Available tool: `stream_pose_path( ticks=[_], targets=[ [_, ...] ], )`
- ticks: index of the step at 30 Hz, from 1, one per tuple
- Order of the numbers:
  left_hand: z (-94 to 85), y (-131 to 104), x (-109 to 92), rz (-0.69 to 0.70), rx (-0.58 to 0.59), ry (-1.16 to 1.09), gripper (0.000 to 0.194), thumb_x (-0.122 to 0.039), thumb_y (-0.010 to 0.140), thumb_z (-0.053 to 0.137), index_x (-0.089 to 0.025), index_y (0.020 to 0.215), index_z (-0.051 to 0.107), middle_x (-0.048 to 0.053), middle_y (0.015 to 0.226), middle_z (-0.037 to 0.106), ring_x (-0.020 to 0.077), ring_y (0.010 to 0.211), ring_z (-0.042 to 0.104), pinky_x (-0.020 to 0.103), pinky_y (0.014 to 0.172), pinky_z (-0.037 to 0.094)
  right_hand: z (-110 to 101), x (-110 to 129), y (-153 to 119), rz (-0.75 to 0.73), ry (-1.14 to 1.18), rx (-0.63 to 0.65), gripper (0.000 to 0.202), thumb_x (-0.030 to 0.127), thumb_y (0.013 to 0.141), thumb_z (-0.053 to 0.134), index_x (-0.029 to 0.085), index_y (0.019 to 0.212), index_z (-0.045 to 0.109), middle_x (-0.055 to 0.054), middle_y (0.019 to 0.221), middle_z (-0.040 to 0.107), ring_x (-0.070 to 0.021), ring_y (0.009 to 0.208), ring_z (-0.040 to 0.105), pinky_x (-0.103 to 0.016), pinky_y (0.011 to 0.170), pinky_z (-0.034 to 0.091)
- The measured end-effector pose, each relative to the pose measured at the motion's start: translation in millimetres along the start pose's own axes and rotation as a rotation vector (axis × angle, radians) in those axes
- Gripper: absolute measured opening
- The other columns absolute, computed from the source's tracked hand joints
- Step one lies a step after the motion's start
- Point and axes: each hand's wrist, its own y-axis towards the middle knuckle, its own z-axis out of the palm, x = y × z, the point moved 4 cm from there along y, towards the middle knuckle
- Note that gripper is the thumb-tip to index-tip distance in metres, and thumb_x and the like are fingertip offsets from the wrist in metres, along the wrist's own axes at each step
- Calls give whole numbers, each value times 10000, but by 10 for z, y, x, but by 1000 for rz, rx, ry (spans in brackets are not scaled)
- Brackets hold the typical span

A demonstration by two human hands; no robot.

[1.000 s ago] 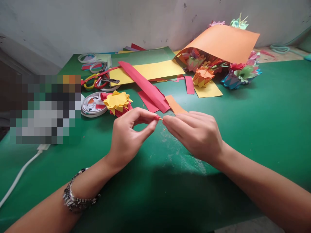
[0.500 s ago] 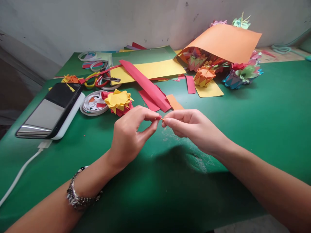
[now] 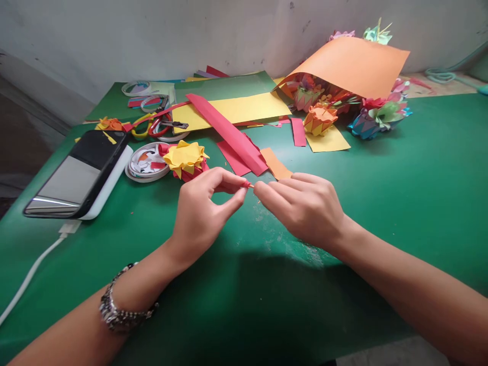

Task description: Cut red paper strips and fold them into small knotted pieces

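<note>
Between thumb and fingertips, my left hand (image 3: 204, 213) pinches a small red paper piece (image 3: 247, 184). A thin orange tip sticks out of its right side and meets the fingers of my right hand (image 3: 305, 208), which is closed with its back turned up. Both hands are just above the green table, fingertips nearly touching. Behind my left hand sits a yellow and red paper flower (image 3: 186, 156). A folded red paper strip (image 3: 229, 132) and an orange paper piece (image 3: 276, 163) lie beyond the fingertips.
A phone (image 3: 78, 170) on a white block, with a cable, is at left. Tape rolls with paper scraps (image 3: 148, 162), yellow-handled scissors (image 3: 143, 127) and a yellow sheet (image 3: 251, 108) lie behind. An orange-wrapped bouquet (image 3: 351, 63) of paper flowers stands at the back right.
My right hand has rolled over so its back now faces up, with the fingers curled. My left hand has shifted slightly left, still pinching the red piece.
</note>
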Motion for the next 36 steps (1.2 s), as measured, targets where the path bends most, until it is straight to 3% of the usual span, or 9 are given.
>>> stream_pose_path(
  ticks=[3, 7, 9, 11, 16, 20, 28, 36],
  targets=[
    [-13, 2, -56, 142, -24, 125, 58, -185, 726, 575, -204, 723, 630, -2, 720, 658, 146, 695, 605, 263, 702, 482, 80, -93, -32, 234, 345, 30, 193, 207, 819, 442, 164, 673, 560, 46, 485, 412, -60, 435, 299, -211, 440, 246],
    [-17, -1, -91, 237, -22, 159, 82, -166, 732, 562, -212, 724, 630, -1, 719, 659, 150, 706, 602, 270, 714, 468, 233, -127, -58, 531, 1070, 279, 202, 256, 844, 413, 145, 713, 519, 81, 464, 295, -46, 401, 254, -184, 392, 230],
    [-15, -2, -98, 246, -9, 154, 90, -161, 734, 559, -218, 726, 629, -6, 714, 661, 149, 700, 600, 272, 712, 467, 247, -103, -56, 590, 1252, 358, 224, 285, 855, 393, 148, 712, 498, 92, 449, 262, -45, 386, 235, -181, 382, 224],
    [-13, -1, -103, 244, 2, 164, 93, -164, 736, 557, -225, 729, 628, -10, 716, 661, 149, 705, 601, 275, 714, 468, 224, -98, -50, 579, 1205, 339, 215, 284, 845, 416, 149, 698, 497, 89, 451, 277, -44, 391, 244, -180, 386, 226],
    [-26, 10, -95, 207, -7, 176, 68, -180, 736, 567, -207, 741, 629, -9, 739, 661, 135, 699, 601, 252, 707, 481, 92, -106, -53, 317, 538, 26, 135, 200, 790, 498, 158, 667, 533, 60, 486, 405, -48, 443, 312, -178, 448, 262],
    [-26, 15, -42, 85, 10, 55, 53, -186, 728, 585, -177, 761, 625, -6, 759, 664, 118, 699, 606, 222, 695, 499, 76, -111, -71, 196, 260, -55, 129, 214, 796, 498, 167, 700, 571, 54, 481, 467, -53, 431, 335, -175, 458, 272],
    [6, 44, 14, -99, 61, -170, 80, -224, 706, 617, -161, 753, 604, 5, 746, 661, 116, 685, 618, 212, 637, 516, 22, -111, -64, 172, 222, -118, 140, 182, 783, 493, 157, 785, 631, 56, 479, 485, -46, 401, 324, -166, 438, 274],
    [20, 46, 16, -102, 77, -238, 67, -200, 704, 616, -162, 750, 585, -1, 747, 645, 104, 685, 609, 195, 620, 503, 3, -122, -45, 252, 386, -107, 112, 161, 760, 519, 149, 750, 630, 74, 451, 426, -28, 399, 304, -151, 430, 280]
  ],
)
